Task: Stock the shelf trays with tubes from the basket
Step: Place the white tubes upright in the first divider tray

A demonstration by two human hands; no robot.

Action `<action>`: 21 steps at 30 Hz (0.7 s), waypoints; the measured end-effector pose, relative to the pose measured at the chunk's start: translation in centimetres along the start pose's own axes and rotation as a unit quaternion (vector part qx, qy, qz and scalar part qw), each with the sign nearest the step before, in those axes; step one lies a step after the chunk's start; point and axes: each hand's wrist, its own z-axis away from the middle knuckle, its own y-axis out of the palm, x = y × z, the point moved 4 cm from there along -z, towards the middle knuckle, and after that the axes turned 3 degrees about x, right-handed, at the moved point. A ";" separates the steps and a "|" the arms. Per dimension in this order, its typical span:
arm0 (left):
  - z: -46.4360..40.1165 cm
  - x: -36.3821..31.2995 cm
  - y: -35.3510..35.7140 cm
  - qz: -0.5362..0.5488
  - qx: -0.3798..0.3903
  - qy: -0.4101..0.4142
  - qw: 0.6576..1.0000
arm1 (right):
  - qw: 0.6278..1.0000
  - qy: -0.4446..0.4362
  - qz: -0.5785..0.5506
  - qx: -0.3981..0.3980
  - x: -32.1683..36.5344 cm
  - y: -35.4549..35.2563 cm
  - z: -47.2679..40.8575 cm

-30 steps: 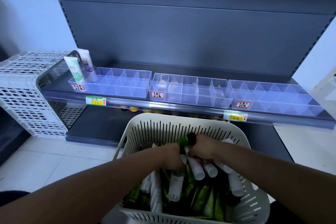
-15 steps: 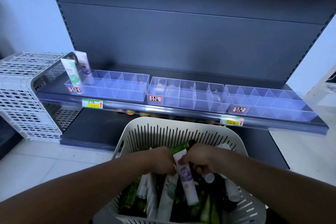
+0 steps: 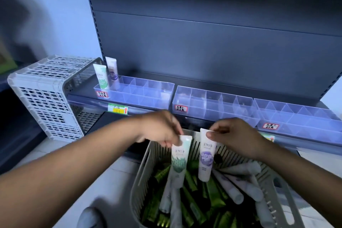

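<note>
Dark metal shelving (image 3: 212, 29) fills the background, well beyond both grips. I note one shelf (image 3: 85, 96) carrying three clear divided trays: the left tray (image 3: 148, 90) up and to the left of the left grip, the middle tray (image 3: 212, 105) just beyond both grips, the right tray (image 3: 303, 118) off to the right of the right grip. An upturned white crate (image 3: 44, 98) stands on the floor, far left of the left grip.

Directly below both grips sits the basket (image 3: 146, 164), well filled with green and white tubes (image 3: 231, 185) lying loose.

Left grip (image 3: 161, 129): clenched on the crimped top of a green-print tube (image 3: 178, 161), which hangs cap-down with its lower end among the basket stock. Right grip (image 3: 235, 137): pinching the top of a purple-print tube (image 3: 207, 155), hanging clear just beside the first, apart from it.

Two stocked tubes (image 3: 106, 75) stand upright in the leftmost cells of the left tray, one of each print.

Assessment: the pick step is nearly complete and most tray cells remain to be filled. I judge the next move calls for lifting both tubes free of the basket, carrying them forward and left, and lowering each cap-down into the adjacent vacant cells. Dividers are narrow, so each tube should enter vertically.
</note>
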 end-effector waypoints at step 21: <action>0.8 10.7 -27.9 -0.193 -0.461 -0.017 0.866 | 0.972 -0.116 0.017 -0.205 18.5 2.3 -28.8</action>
